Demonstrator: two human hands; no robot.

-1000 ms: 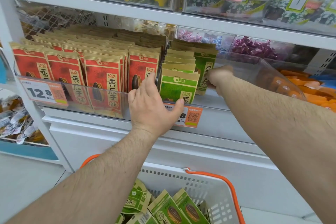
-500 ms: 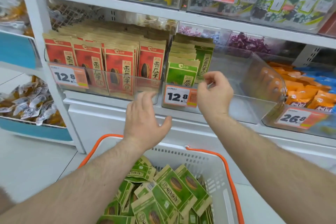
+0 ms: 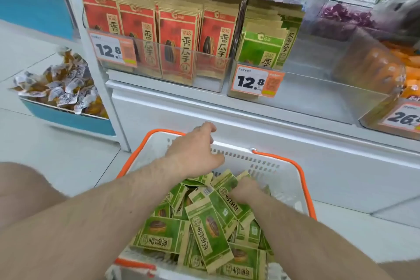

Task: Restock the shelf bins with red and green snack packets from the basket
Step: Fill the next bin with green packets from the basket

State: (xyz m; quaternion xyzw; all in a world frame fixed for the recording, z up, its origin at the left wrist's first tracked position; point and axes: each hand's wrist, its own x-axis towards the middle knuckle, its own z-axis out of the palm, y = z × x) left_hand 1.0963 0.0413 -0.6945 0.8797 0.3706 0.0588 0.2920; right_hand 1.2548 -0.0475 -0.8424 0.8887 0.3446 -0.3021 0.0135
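A white basket with orange handles (image 3: pixel 304 186) stands on the floor below the shelf, holding several green snack packets (image 3: pixel 210 233). My left hand (image 3: pixel 193 150) hovers over the basket's far left rim, fingers loosely bent and holding nothing. My right hand (image 3: pixel 244 191) is down among the green packets with its fingers curled onto them; blur hides whether it grips one. On the shelf, a clear bin is packed with red packets (image 3: pixel 177 34). To its right, a short row of green packets (image 3: pixel 261 46) fills only the left side of a wide clear bin (image 3: pixel 322 93).
Price tags reading 12.8 (image 3: pixel 256 80) hang on both bin fronts. Orange packets (image 3: pixel 372 68) fill a bin at the right, purple sweets (image 3: pixel 345 15) sit behind. A blue bin of wrapped snacks (image 3: pixel 61 88) stands low at the left. My bare knee (image 3: pixel 25 191) is at left.
Both hands dropped from the shelf bins to the basket. The right hand went into the green packets; the left came to hover over the rim. The view tilted down.
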